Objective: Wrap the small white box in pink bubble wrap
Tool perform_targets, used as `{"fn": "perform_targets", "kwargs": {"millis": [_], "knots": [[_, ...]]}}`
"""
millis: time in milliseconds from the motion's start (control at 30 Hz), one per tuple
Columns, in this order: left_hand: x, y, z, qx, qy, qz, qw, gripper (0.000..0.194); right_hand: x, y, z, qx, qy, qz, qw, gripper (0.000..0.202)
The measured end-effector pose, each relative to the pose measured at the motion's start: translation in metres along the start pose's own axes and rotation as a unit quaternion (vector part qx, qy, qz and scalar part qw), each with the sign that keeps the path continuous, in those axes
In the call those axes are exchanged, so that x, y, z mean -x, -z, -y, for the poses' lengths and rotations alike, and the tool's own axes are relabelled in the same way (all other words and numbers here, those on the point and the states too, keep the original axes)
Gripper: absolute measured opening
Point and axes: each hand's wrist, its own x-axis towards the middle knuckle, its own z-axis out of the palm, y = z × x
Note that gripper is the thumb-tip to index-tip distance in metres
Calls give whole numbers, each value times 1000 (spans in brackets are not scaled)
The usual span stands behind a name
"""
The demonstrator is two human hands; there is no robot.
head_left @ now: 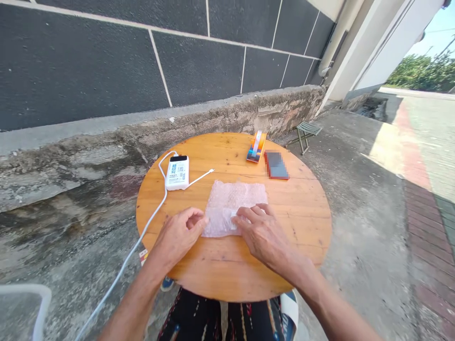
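Observation:
A sheet of pinkish, see-through bubble wrap [236,194] lies flat on the round wooden table [227,274], its near part looking doubled over. My left hand [185,232] is closed at the sheet's left edge, thumb and forefinger pinching it. On the near right part of the wrap rests my right hand [258,229], with bent fingers gripping the sheet. A small whitish patch [233,219] shows by the right fingertips; whether it lies under or on the plastic I cannot tell.
A white power bank [177,173] with a white cable [156,213] stands at the left. Toward the back are an orange tape dispenser [256,147] and a red-edged phone [277,165]. A folding stool [305,132] stands beyond the table, near the dark wall [199,66].

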Motion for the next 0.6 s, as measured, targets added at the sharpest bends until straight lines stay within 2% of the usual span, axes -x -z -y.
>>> {"fn": "perform_targets", "kwargs": {"millis": [67, 233, 333, 433, 500, 600], "knots": [[9, -4, 3, -71, 6, 7, 997, 31, 0, 0, -1, 0, 1, -1, 1000, 19], [14, -28, -3, -191, 4, -54, 980, 28, 0, 0, -4, -4, 7, -6, 1000, 20], [10, -38, -8, -190, -19, -50, 980, 17, 1, -2, -6, -4, 10, -8, 1000, 20], [7, -41, -13, -185, -30, -44, 981, 18, 2, -3, -7, 0, 13, -14, 1000, 18], [8, -41, -15, -177, -16, -44, 983, 18, 2, -2, -8, 0, 16, -14, 1000, 18], [10, -39, -18, -122, 16, -50, 991, 8, 3, -2, -9, -3, 18, -7, 1000, 18]]}}
